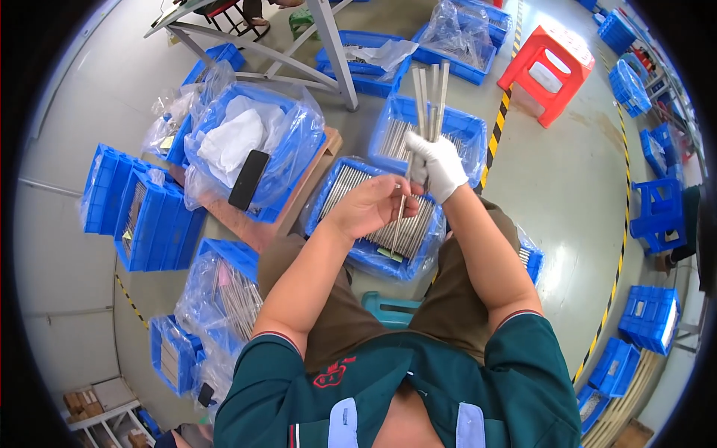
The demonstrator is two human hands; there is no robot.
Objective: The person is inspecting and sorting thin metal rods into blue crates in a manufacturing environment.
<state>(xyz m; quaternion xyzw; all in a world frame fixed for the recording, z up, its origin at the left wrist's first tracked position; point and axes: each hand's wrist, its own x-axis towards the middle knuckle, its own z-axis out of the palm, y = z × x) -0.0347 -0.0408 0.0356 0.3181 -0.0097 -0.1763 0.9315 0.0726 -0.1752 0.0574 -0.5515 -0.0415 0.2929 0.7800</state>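
Observation:
My right hand [439, 166], in a white glove, is closed around several thin metal rods [432, 101] that point up and away from me. My bare left hand [371, 207] sits just left of it, its fingers pinched on one slim metal rod [399, 228] that slants down toward me. Below both hands is a plastic-lined blue bin [317, 213] with many metal rods [345, 184] lying side by side. A second blue bin [478, 145] with more rods adjoins its far side, partly hidden by the gloved hand.
A blue bin [295, 198] with plastic and white cloth stands on a wooden pallet [246, 222] at left, a black phone [249, 179] on it. Stacked blue crates [160, 228] stand farther left. A red stool [549, 75] is at far right. Under me is a teal stool [390, 308].

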